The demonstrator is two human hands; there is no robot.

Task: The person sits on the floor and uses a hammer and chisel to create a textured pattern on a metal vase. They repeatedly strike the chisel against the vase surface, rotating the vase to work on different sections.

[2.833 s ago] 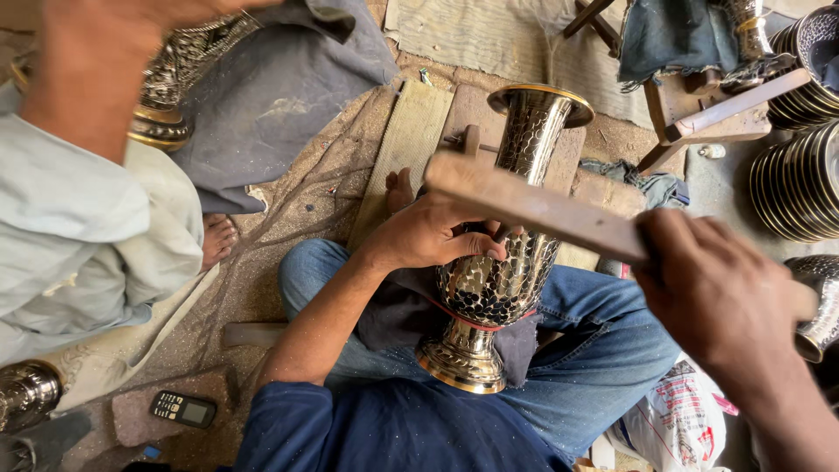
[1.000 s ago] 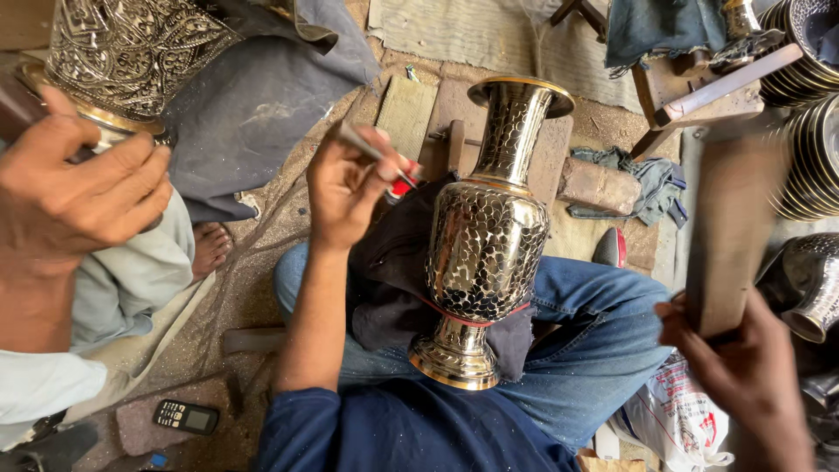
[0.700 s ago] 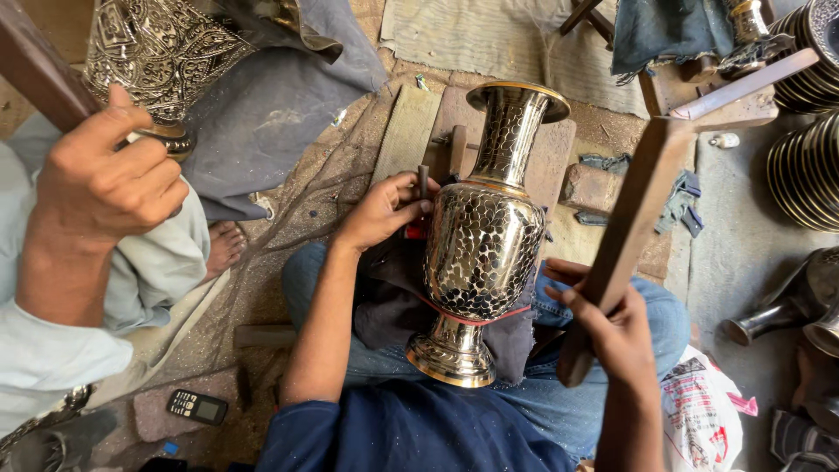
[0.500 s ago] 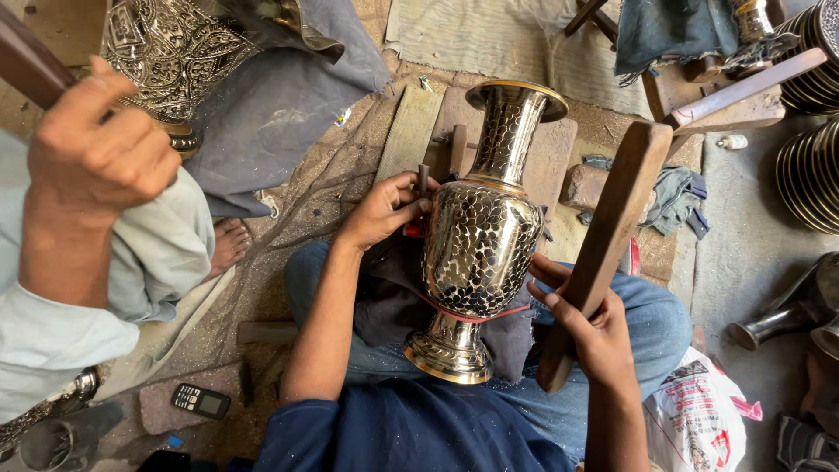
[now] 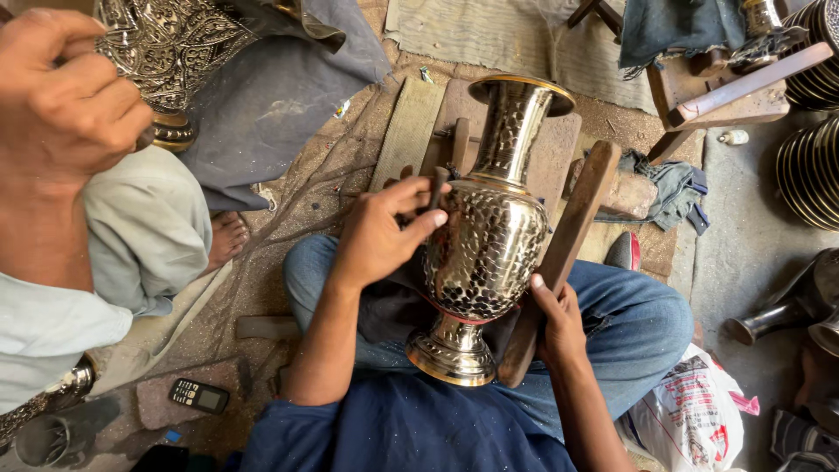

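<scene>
Between the seated person's knees stands a hammered metal vase (image 5: 486,253), upright with a slight lean, its foot resting on the dark cloth (image 5: 393,306) in the lap and its gold-rimmed mouth pointing far. On the vase's left shoulder, the left hand (image 5: 380,232) comes in from the near left with the forearm angled up; its fingers are curled and pinched around a small dark punch (image 5: 437,188), whose lower end meets the metal near the neck. The right hand (image 5: 558,319) sits low on the right, fingers wrapped tight round the near end of a long wooden bat (image 5: 559,262) that slants away to the far right, lying just beside the vase's body. Blue jeans (image 5: 638,315) hem the vase in on both sides. Far of it lie flat wooden boards (image 5: 406,131) and a brick (image 5: 625,197). On the left, another person's hand (image 5: 65,96) is closed in a fist beside a second, patterned vase (image 5: 170,52). A phone (image 5: 198,396) lies on the ground near left, well apart from the work.
</scene>
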